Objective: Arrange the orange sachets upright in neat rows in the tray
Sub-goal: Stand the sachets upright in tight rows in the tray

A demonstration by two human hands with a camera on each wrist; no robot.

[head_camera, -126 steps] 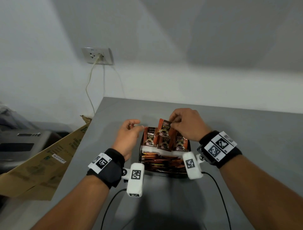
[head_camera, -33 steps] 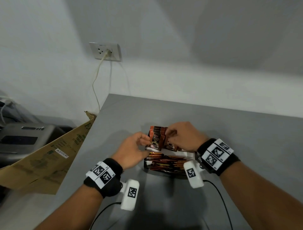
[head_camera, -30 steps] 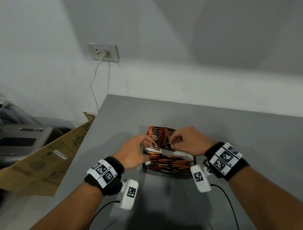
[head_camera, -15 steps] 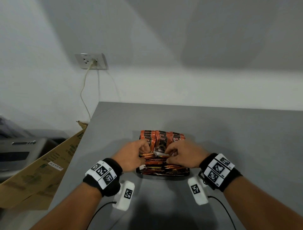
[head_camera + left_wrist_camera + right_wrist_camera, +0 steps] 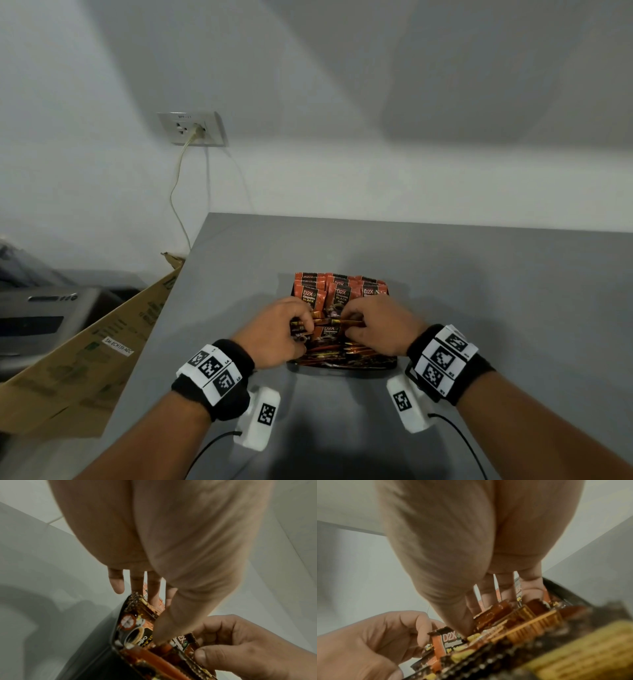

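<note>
A black tray [image 5: 342, 366] sits on the grey table [image 5: 479, 291]. Orange sachets [image 5: 339, 293] stand upright in rows at its far end. More sachets [image 5: 346, 353] lie flat in the near part. My left hand [image 5: 284, 330] and right hand [image 5: 376, 325] are both in the tray's middle, fingers curled round a bunch of sachets [image 5: 329, 323] between them. In the left wrist view my left hand [image 5: 171, 547] has fingers behind a sachet [image 5: 132, 627] and the thumb in front. In the right wrist view my right hand [image 5: 462, 547] clamps sachets [image 5: 493, 612] the same way.
A flattened cardboard box [image 5: 85, 349] leans against the table's left edge, with a grey machine [image 5: 41, 315] behind it. A wall socket [image 5: 191, 128] with a plugged cable is at the back left. Wrist camera cables trail over the near table.
Both hands came down from the upright rows at the back to the sachets in the tray's middle and closed on a bunch there. The upright rows now stand unheld.
</note>
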